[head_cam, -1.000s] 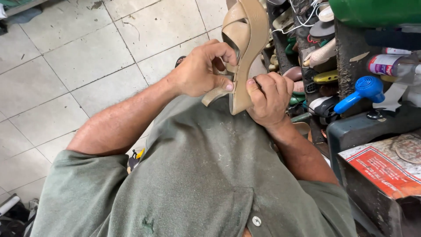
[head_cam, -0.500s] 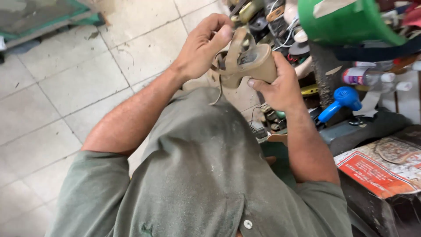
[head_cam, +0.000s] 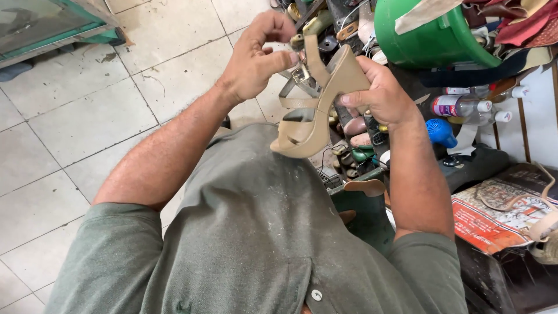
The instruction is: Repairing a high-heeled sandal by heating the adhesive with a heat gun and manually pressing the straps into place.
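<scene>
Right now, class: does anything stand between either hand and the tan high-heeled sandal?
Nothing visible does. The right hand grips the tan sandal at its heel, and the left hand pinches the ankle strap by the buckle, both in direct contact.

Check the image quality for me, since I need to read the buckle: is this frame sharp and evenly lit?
Head view: soft even daylight, no glare; the tan sandal and both hands are fairly sharp; the buckle is small, detail unclear; edges bend slightly.
</scene>
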